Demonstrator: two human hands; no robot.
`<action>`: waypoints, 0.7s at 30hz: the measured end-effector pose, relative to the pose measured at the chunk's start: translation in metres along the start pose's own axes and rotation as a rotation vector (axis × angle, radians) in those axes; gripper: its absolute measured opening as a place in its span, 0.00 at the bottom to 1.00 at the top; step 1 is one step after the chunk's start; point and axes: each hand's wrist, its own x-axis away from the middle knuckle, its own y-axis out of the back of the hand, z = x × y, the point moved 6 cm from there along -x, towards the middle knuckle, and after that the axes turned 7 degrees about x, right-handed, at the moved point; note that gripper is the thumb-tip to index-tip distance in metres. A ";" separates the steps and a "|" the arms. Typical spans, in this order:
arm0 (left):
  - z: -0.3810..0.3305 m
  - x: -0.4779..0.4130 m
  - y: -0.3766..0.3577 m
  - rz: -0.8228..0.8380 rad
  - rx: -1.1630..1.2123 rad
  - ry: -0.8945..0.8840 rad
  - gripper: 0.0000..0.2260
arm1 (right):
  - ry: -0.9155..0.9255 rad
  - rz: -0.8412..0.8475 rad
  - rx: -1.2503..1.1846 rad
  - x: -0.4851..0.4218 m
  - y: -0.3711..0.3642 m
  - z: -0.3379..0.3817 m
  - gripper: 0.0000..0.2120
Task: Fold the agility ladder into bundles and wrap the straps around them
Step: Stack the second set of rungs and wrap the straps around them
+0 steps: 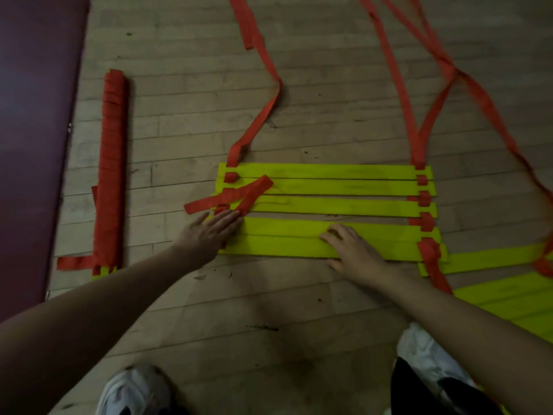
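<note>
Because the flat yellow plastic rungs (329,187) lie side by side on the pale wooden plank floor (194,121), both hands can push them together. The left hand (209,232), fingers straight, touches the loose orange cloth strap (239,194) at the rungs' left end. The right hand (350,247) presses on the nearest rungs, gripping nothing, likely to stop them sliding. A finished orange-wrapped bundle (110,175) lies to the left, beside a dark purple mat (36,115).
</note>
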 end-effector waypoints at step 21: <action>-0.049 -0.004 -0.032 -0.393 2.242 1.356 0.08 | 0.130 -0.038 -0.064 -0.002 0.027 0.068 0.22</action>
